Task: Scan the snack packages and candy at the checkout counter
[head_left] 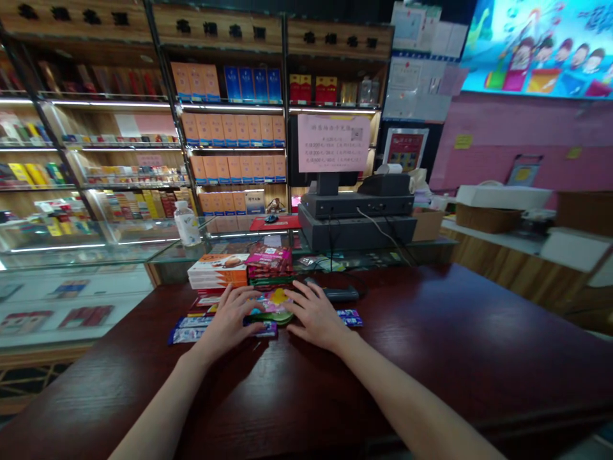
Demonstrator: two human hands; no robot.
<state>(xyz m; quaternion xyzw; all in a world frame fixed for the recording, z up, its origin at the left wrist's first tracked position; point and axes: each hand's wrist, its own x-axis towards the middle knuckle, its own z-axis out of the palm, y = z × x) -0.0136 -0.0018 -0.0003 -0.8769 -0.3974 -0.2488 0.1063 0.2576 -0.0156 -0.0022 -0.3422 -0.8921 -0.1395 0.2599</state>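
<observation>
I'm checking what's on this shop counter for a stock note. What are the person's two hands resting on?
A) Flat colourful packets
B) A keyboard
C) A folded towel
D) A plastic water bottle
A: the left hand and the right hand lie splayed over flat colourful packets spread on the dark red wooden counter.

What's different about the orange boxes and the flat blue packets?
The orange boxes are thick and stacked, while the blue packets are thin and lie flat. The boxes sit farther away; the packets lie nearer, by the left hand. Both rest on the dark red counter.
</observation>
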